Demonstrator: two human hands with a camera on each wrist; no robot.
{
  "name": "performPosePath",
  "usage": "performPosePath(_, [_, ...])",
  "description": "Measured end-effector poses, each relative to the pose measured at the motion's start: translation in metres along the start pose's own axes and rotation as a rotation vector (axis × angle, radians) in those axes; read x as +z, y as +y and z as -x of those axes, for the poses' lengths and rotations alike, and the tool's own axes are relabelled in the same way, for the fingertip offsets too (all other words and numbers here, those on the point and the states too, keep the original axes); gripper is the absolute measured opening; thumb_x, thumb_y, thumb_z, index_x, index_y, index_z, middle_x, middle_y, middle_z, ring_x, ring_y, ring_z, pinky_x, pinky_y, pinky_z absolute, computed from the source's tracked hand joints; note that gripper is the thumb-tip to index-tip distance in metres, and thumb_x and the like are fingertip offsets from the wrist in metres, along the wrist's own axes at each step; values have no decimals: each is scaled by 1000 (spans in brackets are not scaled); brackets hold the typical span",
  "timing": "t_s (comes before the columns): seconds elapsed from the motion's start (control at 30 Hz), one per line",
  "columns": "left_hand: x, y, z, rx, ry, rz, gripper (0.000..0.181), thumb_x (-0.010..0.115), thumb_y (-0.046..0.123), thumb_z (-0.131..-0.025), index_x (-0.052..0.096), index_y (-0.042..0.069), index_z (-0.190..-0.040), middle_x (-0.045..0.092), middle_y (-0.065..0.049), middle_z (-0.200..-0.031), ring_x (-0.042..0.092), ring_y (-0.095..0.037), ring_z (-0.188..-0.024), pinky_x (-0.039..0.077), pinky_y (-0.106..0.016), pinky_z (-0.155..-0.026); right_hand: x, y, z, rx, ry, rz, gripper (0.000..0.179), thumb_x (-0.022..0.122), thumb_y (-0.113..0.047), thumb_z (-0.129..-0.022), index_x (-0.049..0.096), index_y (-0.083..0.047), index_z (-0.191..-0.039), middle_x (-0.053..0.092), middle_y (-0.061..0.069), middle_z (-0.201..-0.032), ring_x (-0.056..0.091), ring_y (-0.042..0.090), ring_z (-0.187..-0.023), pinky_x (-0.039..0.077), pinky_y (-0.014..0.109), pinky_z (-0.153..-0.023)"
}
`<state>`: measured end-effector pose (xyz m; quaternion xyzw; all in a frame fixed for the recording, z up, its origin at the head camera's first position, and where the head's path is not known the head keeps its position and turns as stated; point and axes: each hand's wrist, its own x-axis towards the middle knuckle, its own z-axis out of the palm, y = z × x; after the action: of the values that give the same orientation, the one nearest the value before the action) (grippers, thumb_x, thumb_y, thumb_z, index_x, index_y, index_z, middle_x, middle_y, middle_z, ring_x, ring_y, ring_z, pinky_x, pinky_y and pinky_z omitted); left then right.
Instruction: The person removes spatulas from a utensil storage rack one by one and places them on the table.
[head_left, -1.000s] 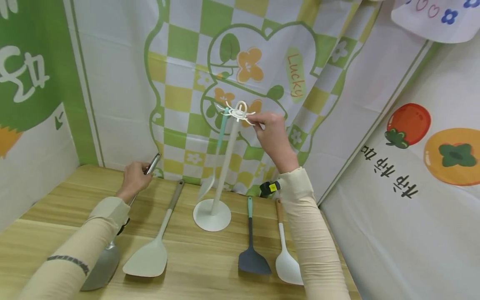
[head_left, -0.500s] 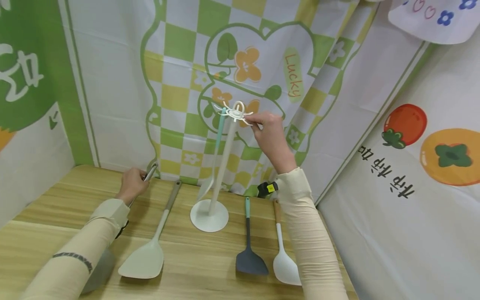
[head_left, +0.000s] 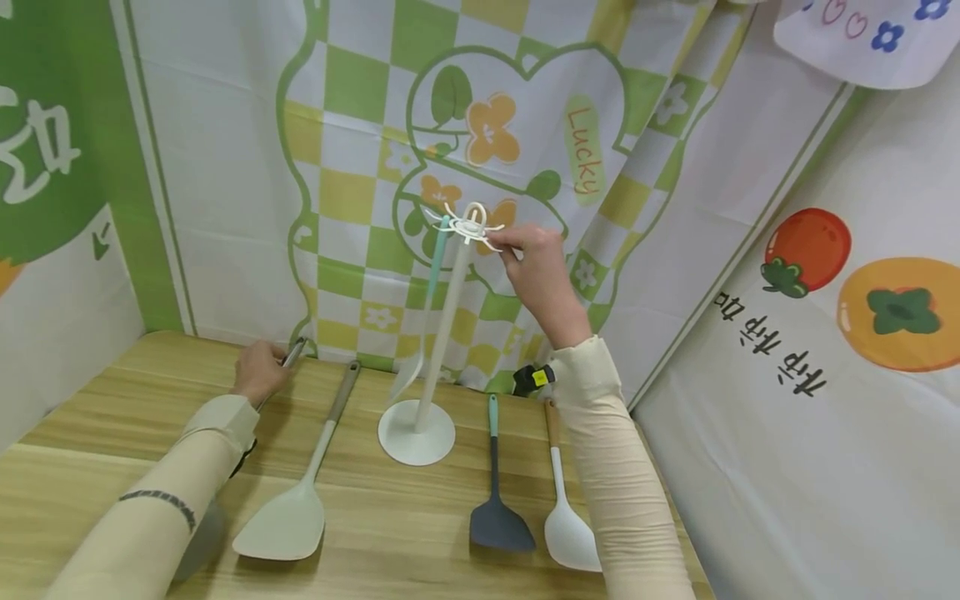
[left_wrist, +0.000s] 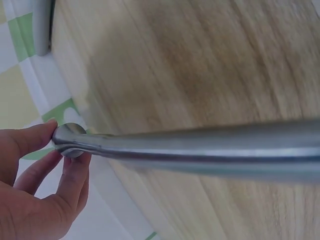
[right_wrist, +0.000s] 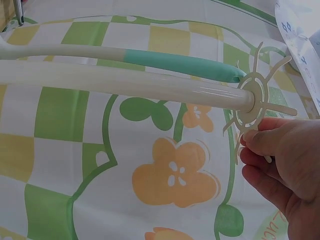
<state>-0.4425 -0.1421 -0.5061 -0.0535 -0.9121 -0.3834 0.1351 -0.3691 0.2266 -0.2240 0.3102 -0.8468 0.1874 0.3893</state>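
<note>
At the table's back left, my left hand (head_left: pixel 258 371) pinches the handle end of a metal spatula (left_wrist: pixel 200 150) between thumb and fingers. Its grey blade (head_left: pixel 204 542) lies mostly behind my left sleeve. My right hand (head_left: pixel 538 258) pinches one hook at the top of a white utensil rack (head_left: pixel 444 333), which stands upright on a round base. From another hook hangs a utensil with a teal handle (right_wrist: pixel 182 65) and pale shaft; its lower end (head_left: pixel 407 377) hangs beside the pole, above the base.
Between my left arm and the rack lies a beige spatula (head_left: pixel 285 521). Right of the rack are a dark grey spatula (head_left: pixel 498 523) with a teal grip and a white spatula (head_left: pixel 570 533) with a wooden grip. A checkered cloth (head_left: pixel 352 192) hangs close behind.
My left hand has lowered the metal spatula's handle towards the tabletop at the back. The right hand keeps its hold on the rack's hook. The head view has shifted slightly.
</note>
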Motion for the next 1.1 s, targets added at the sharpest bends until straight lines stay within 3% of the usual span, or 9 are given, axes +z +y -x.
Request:
performPosePath(0.1, [1,-3,-1,-17,-8,-4,31,69,3,-79,73,-14,-105,69,-36,-104,62,-53,-90,53,-60,-74,1,0,1,5,-3,-1,14,72,2,-92,79,1,-104,77,18,-97,74,30,-89,63,35,-81])
performPosePath(0.27, [3,-8,-2,-13,1,-4,24,65,1,-71,76,-8,-91,70,-27,-85,58,-42,-77,48,-50,-64,2,0,0,8,-6,-3,14,72,1,-92,79,1,-104,77,17,-97,74,30,-89,62,36,-81])
performPosePath(0.43, [5,-13,-4,-18,1,-11,23,65,-2,-69,76,-7,-88,69,-22,-78,56,-39,-73,46,-46,-60,2,0,1,14,-7,-11,14,72,1,-92,79,2,-104,77,17,-96,73,30,-88,62,37,-80])
performPosePath(0.63, [7,-16,-6,-33,-15,-25,7,66,-2,-71,71,-4,-67,61,-10,-60,51,-32,-64,42,-38,-53,2,0,2,15,-12,-7,15,72,2,-92,79,1,-105,77,17,-98,73,30,-89,62,35,-82])
performPosePath(0.87, [15,-18,-8,-56,-40,-42,13,66,2,-74,72,-10,-77,67,-24,-74,58,-39,-69,52,-51,-60,-1,-1,1,12,-11,7,15,72,3,-92,79,1,-104,77,17,-97,73,30,-89,62,36,-80])
performPosePath(1.1, [16,-22,-7,-81,-70,-32,20,65,3,-77,73,-13,-86,67,-29,-82,59,-41,-72,53,-51,-61,-3,-3,0,35,-34,23,15,72,1,-92,79,-1,-105,77,16,-98,74,28,-89,62,33,-82])
